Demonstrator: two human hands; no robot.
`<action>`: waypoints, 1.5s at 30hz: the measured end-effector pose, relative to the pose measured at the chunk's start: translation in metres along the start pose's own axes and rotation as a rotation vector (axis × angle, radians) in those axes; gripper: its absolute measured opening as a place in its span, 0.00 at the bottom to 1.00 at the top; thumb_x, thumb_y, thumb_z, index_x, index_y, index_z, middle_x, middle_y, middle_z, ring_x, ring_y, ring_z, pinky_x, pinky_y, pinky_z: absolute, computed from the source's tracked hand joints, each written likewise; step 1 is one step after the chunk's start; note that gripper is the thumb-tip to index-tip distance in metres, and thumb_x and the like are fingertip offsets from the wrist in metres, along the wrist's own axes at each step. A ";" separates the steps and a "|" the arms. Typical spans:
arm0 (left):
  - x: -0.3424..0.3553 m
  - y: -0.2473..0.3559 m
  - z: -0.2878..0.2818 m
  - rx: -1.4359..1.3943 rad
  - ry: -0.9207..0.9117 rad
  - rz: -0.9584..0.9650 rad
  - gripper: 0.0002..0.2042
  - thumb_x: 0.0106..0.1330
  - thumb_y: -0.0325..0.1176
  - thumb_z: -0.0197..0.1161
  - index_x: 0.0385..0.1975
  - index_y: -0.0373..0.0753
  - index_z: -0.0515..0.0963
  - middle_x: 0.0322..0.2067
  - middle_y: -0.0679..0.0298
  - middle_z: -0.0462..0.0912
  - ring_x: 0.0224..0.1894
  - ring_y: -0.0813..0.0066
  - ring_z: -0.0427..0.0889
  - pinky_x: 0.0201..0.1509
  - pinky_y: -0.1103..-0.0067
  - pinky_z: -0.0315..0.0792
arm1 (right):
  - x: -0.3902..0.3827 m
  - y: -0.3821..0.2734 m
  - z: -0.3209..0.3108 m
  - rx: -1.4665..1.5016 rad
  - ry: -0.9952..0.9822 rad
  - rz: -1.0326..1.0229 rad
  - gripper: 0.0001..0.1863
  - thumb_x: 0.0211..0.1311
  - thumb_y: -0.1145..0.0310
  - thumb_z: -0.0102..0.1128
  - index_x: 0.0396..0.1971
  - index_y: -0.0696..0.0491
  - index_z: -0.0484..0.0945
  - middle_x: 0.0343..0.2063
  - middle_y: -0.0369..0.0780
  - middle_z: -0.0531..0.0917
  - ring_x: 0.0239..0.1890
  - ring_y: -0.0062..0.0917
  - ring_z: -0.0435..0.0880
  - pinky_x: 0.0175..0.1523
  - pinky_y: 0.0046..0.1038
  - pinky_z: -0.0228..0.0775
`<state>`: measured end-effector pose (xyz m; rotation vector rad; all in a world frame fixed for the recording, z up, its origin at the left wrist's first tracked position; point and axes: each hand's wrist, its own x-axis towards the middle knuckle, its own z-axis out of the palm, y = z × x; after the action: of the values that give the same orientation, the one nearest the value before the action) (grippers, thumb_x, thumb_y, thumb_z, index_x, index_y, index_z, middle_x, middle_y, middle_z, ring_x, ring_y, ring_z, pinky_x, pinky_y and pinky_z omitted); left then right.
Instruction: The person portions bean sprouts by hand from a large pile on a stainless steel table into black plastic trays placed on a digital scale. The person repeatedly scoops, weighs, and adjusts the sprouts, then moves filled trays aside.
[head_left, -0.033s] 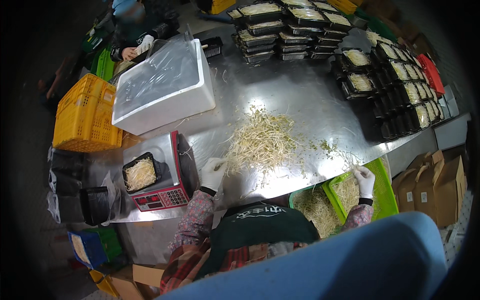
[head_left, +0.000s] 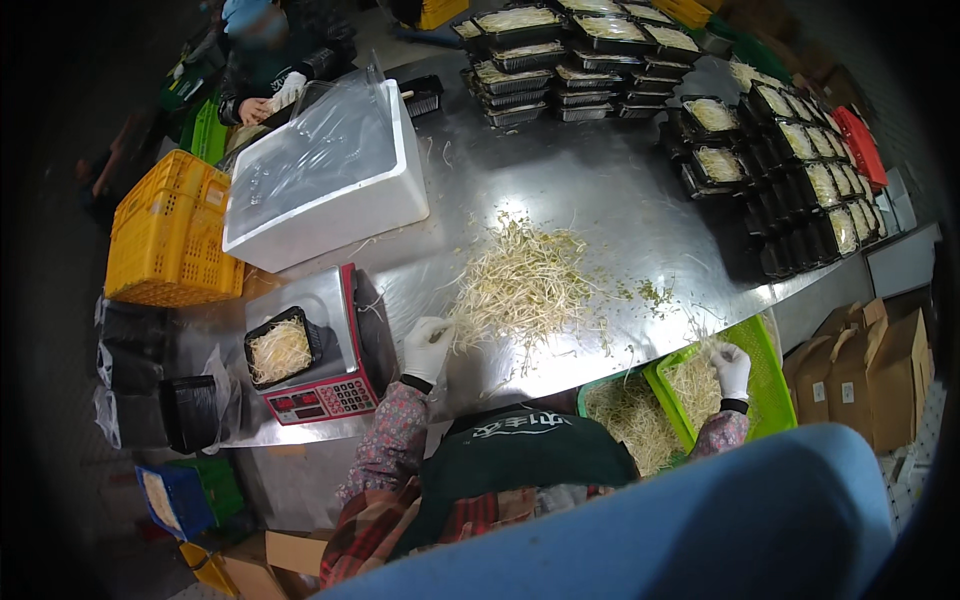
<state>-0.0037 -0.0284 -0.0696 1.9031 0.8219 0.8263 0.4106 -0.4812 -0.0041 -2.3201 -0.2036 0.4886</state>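
"Sprouts [head_left: 525, 285] lie in a heap: which hand is nearer?"

"The left hand [head_left: 427, 348], fingers curled at the heap's left edge; I can't tell if it pinches any. The heap is just right of it on the shiny table [head_left: 600, 180], with no clear long way."

"And the right hand [head_left: 733, 368]?"

"Farther right, over the green basket [head_left: 772, 375], fingers bent; its tips are too blurry to tell if they pinch"

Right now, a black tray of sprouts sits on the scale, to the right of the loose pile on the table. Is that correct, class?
The side is wrong: in the head view, the scale stands to the left of the pile on the table. The black tray of sprouts does sit on it.
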 end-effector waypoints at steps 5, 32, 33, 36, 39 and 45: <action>-0.002 0.044 0.041 -0.083 -0.180 -0.012 0.07 0.58 0.26 0.69 0.36 0.38 0.84 0.39 0.61 0.84 0.40 0.70 0.83 0.44 0.78 0.76 | -0.012 -0.052 0.057 -0.509 -0.046 -0.206 0.40 0.45 0.57 0.77 0.60 0.56 0.73 0.56 0.51 0.78 0.60 0.41 0.76 0.64 0.36 0.68; -0.098 -0.004 -0.021 0.742 -0.316 -0.133 0.62 0.39 0.62 0.75 0.73 0.38 0.49 0.73 0.42 0.42 0.75 0.41 0.39 0.73 0.45 0.36 | -0.054 -0.141 0.293 -0.317 -0.400 -0.854 0.20 0.55 0.65 0.67 0.50 0.43 0.81 0.44 0.41 0.79 0.43 0.37 0.83 0.48 0.34 0.77; -0.099 -0.005 -0.024 0.752 -0.308 -0.132 0.62 0.39 0.62 0.75 0.73 0.38 0.49 0.73 0.41 0.42 0.75 0.40 0.39 0.73 0.45 0.36 | -0.051 -0.135 0.286 -0.156 -0.345 -0.885 0.12 0.59 0.65 0.64 0.43 0.44 0.84 0.38 0.38 0.82 0.39 0.36 0.84 0.44 0.33 0.78; -0.107 -0.003 -0.039 0.791 -0.248 -0.203 0.63 0.38 0.64 0.75 0.73 0.37 0.48 0.73 0.40 0.42 0.75 0.39 0.39 0.73 0.45 0.36 | -0.051 -0.127 0.221 0.119 -0.293 -0.720 0.13 0.55 0.73 0.69 0.42 0.51 0.85 0.32 0.40 0.82 0.34 0.28 0.83 0.41 0.25 0.75; -0.116 0.009 -0.048 0.811 -0.192 -0.349 0.65 0.38 0.65 0.75 0.73 0.36 0.46 0.73 0.39 0.41 0.74 0.38 0.39 0.73 0.45 0.36 | -0.052 -0.078 0.131 0.226 -0.237 -0.438 0.13 0.54 0.79 0.68 0.42 0.60 0.83 0.36 0.40 0.82 0.40 0.23 0.82 0.47 0.23 0.75; -0.077 0.006 -0.025 0.818 -0.249 -0.297 0.70 0.36 0.67 0.75 0.73 0.34 0.40 0.72 0.36 0.36 0.74 0.34 0.35 0.74 0.46 0.35 | -0.039 0.010 0.059 -0.651 -0.018 -0.268 0.41 0.46 0.62 0.78 0.61 0.59 0.72 0.61 0.52 0.72 0.63 0.39 0.73 0.65 0.34 0.67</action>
<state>-0.0653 -0.0808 -0.0711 2.4166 1.3739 0.0376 0.3512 -0.4613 -0.0381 -2.8517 -0.7680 0.3363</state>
